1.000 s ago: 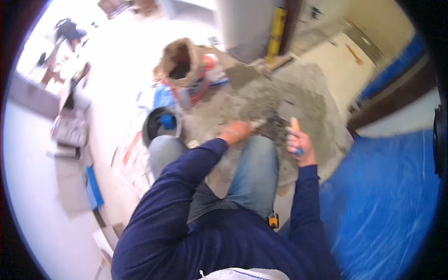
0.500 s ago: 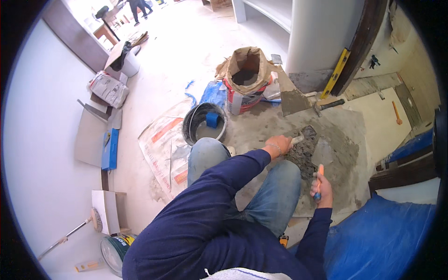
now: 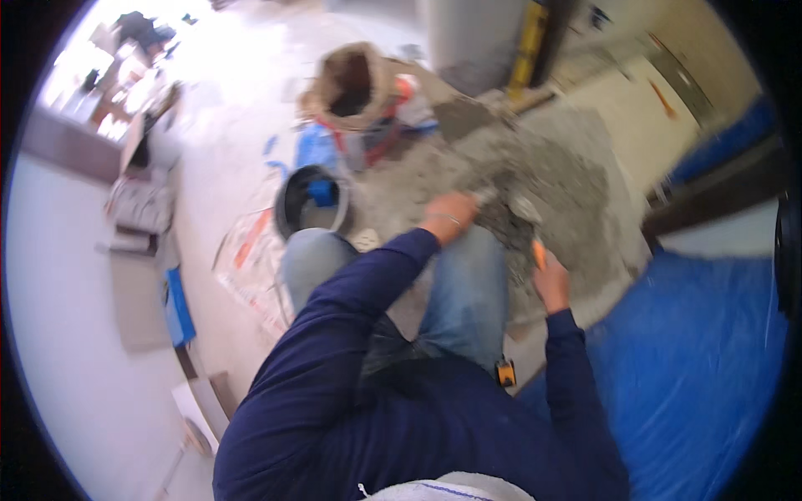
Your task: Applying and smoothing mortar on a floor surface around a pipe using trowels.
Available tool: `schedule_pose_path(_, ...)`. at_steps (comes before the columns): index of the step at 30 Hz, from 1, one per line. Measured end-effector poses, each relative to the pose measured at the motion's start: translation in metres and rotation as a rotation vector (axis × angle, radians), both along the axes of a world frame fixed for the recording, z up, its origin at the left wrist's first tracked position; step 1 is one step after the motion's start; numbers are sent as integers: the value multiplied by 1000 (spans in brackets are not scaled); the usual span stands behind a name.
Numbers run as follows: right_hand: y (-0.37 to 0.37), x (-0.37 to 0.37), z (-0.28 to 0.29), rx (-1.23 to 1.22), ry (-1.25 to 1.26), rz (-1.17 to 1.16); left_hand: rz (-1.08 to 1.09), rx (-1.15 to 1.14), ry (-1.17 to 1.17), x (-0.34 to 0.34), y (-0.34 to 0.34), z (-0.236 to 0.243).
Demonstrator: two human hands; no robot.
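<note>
My left hand [image 3: 451, 217], a bracelet at its wrist, is closed round the pale handle of a tool [image 3: 484, 197]; its working end is lost in the grey mortar [image 3: 499, 224]. In my right hand [image 3: 552, 284] is a trowel [image 3: 525, 210], gripped by its orange handle. Its blade rests at the right side of the mortar heap, close to the other tool's end. The wet mortar lies on a smeared sheet [image 3: 576, 159] just beyond my knees. Motion blurs the picture somewhat.
Left of the mortar stands a black bucket [image 3: 288, 207] with a blue thing inside. Behind it is an open paper bag [image 3: 324, 93] of powder. A yellow spirit level [image 3: 528, 48] leans at the back. Blue plastic sheeting [image 3: 685, 359] covers the right side; a white wall [image 3: 67, 275] bounds the left.
The view has turned, so the scene sits further up and left. The trowel blade has come closer to the left-hand tool in the mortar. Both hands keep their holds.
</note>
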State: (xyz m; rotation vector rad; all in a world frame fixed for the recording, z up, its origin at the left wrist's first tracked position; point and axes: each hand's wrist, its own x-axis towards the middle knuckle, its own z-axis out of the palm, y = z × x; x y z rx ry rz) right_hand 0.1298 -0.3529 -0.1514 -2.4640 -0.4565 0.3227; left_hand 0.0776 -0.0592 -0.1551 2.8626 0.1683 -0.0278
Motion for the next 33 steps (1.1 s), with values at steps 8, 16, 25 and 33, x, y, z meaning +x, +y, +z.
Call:
schedule_pose_path(8,-23,33,-33,-220,-31,-151,-38,-81,133,20,-80,60)
schedule_pose_path(16,-36,-13,9,54,-20,-141,32,147,104,26,-10,32)
schedule_pose_path(25,-22,12,53,347,541,-65,16,319,7,15,-10,33)
schedule_pose_path(33,-73,24,-50,412,695,-398,158,47,238,15,9,77)
